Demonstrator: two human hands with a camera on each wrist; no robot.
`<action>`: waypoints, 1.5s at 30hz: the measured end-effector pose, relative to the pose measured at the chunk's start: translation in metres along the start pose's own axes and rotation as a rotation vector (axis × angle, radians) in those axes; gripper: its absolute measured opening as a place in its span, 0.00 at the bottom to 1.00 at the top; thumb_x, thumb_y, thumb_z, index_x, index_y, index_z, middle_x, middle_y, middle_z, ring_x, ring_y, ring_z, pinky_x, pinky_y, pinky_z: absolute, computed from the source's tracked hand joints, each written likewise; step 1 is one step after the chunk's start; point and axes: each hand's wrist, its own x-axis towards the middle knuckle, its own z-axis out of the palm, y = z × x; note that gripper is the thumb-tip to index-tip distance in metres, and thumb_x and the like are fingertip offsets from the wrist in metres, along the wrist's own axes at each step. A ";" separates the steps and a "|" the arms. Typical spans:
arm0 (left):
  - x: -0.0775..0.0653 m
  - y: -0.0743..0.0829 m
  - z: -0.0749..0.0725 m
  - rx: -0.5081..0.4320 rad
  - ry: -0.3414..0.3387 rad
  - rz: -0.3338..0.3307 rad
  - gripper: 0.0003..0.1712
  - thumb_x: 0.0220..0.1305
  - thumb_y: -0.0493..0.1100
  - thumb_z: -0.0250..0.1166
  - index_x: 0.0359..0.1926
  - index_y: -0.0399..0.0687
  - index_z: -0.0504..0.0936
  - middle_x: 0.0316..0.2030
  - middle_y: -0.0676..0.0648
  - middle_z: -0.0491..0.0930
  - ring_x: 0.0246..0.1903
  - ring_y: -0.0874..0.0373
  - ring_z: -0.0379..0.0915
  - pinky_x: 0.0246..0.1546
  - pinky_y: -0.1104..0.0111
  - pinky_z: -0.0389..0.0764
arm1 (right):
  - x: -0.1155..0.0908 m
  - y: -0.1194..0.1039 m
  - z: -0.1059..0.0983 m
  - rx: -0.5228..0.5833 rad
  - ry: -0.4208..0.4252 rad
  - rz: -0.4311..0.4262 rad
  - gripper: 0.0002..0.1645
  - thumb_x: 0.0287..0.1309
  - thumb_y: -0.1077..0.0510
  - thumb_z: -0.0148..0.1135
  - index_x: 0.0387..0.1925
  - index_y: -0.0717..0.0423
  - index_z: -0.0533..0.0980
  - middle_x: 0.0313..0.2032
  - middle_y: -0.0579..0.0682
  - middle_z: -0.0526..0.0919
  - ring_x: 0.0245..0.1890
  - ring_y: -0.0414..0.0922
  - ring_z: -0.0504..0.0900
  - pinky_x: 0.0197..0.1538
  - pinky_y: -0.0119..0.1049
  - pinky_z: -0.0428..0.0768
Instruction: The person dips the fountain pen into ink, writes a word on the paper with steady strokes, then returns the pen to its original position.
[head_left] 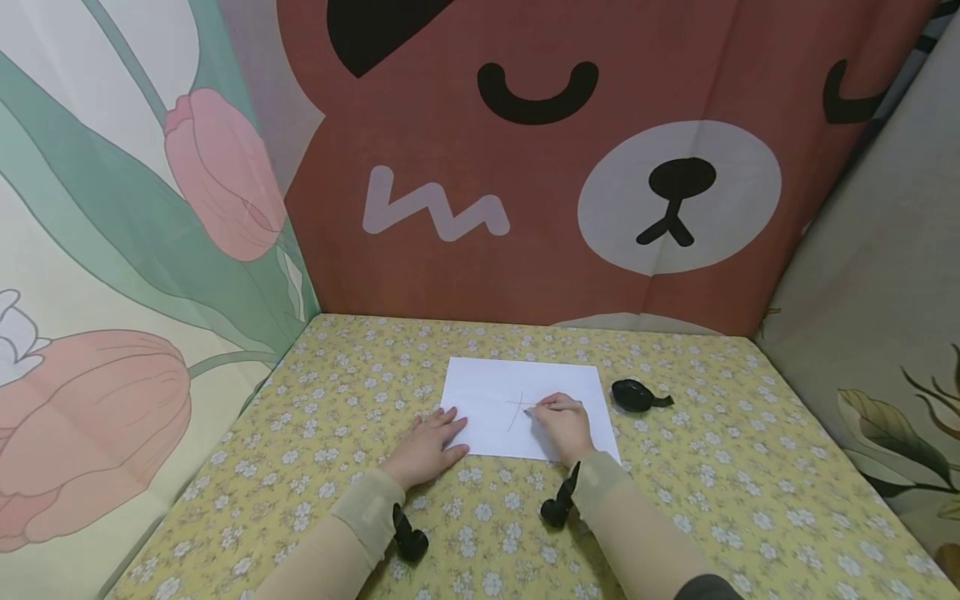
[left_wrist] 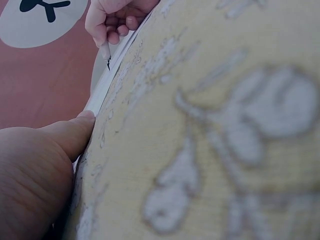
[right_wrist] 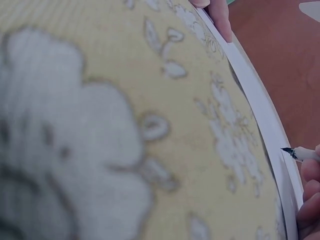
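A white sheet of paper lies on the table with a few thin pencil-like strokes near its middle, one roughly level and one slanting across it. My right hand pinches a pale pen, its dark tip pointing down and left, close over the strokes. In the right wrist view the dark-tipped pen shows right at the paper's surface. My left hand rests spread at the sheet's lower left edge, fingertips on the paper. Its thumb is by the paper's near edge in the left wrist view.
A shiny black rounded object with a narrow tail lies just right of the sheet. The yellow flowered tablecloth covers the table. Printed fabric stands behind it, a brown bear face, with more hangings at both sides.
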 end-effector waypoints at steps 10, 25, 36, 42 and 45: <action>0.000 0.000 0.000 -0.006 0.001 0.002 0.33 0.71 0.59 0.53 0.71 0.52 0.64 0.73 0.48 0.54 0.73 0.48 0.44 0.70 0.46 0.43 | -0.004 -0.002 -0.004 -0.036 0.005 0.021 0.07 0.53 0.55 0.64 0.30 0.54 0.82 0.32 0.50 0.82 0.33 0.48 0.75 0.38 0.38 0.72; -0.001 0.002 -0.001 0.002 -0.003 -0.003 0.33 0.71 0.59 0.52 0.71 0.52 0.64 0.73 0.47 0.54 0.73 0.48 0.44 0.70 0.46 0.43 | -0.012 -0.005 -0.010 0.012 -0.014 0.041 0.05 0.50 0.58 0.63 0.28 0.56 0.81 0.24 0.50 0.79 0.26 0.46 0.73 0.31 0.36 0.71; -0.001 0.002 -0.002 -0.004 -0.001 -0.003 0.33 0.71 0.59 0.53 0.71 0.52 0.64 0.73 0.47 0.54 0.73 0.48 0.44 0.70 0.46 0.43 | -0.014 -0.004 -0.014 -0.009 -0.016 0.024 0.04 0.48 0.60 0.61 0.26 0.57 0.79 0.20 0.49 0.74 0.25 0.47 0.70 0.31 0.37 0.69; -0.001 0.002 -0.001 0.000 0.000 -0.001 0.33 0.71 0.59 0.52 0.71 0.52 0.64 0.73 0.47 0.54 0.73 0.48 0.44 0.70 0.46 0.43 | -0.015 -0.004 -0.015 -0.002 -0.007 0.021 0.04 0.47 0.61 0.60 0.25 0.57 0.80 0.20 0.48 0.75 0.25 0.47 0.71 0.30 0.36 0.69; -0.001 0.002 -0.002 0.001 0.001 0.003 0.33 0.71 0.59 0.53 0.71 0.51 0.64 0.73 0.46 0.54 0.73 0.47 0.44 0.70 0.46 0.43 | -0.014 -0.003 -0.015 -0.004 0.002 0.019 0.04 0.46 0.61 0.61 0.24 0.57 0.80 0.19 0.48 0.75 0.25 0.47 0.71 0.30 0.36 0.69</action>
